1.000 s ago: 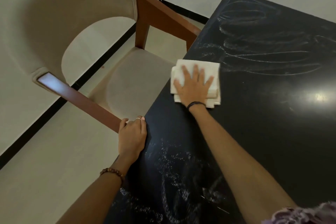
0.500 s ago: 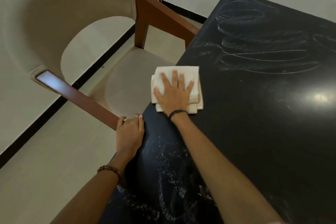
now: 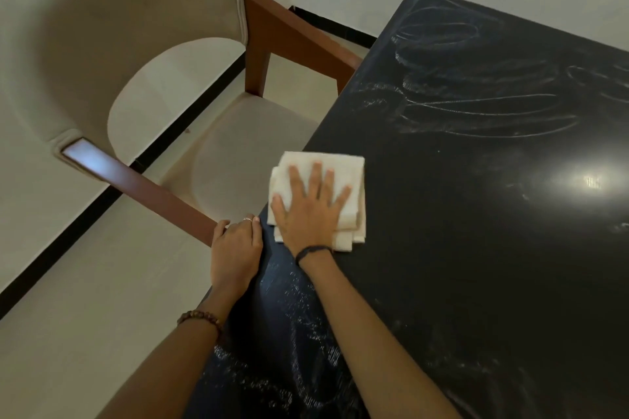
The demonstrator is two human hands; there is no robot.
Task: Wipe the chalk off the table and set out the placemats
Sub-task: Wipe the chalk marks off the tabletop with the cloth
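I had my right hand (image 3: 311, 206) flat, fingers spread, pressing the folded cloth (image 3: 343, 167) on the chalky counter (image 3: 476, 248); my left hand (image 3: 235, 248) gripped the counter's edge.

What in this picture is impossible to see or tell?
Head view only:
- Placemats: none in view.
- Table: far and right sides cut off by the frame.
- Tabletop under the cloth: hidden by it and the right hand.
- Left hand fingertips: curl over the table edge, hidden.
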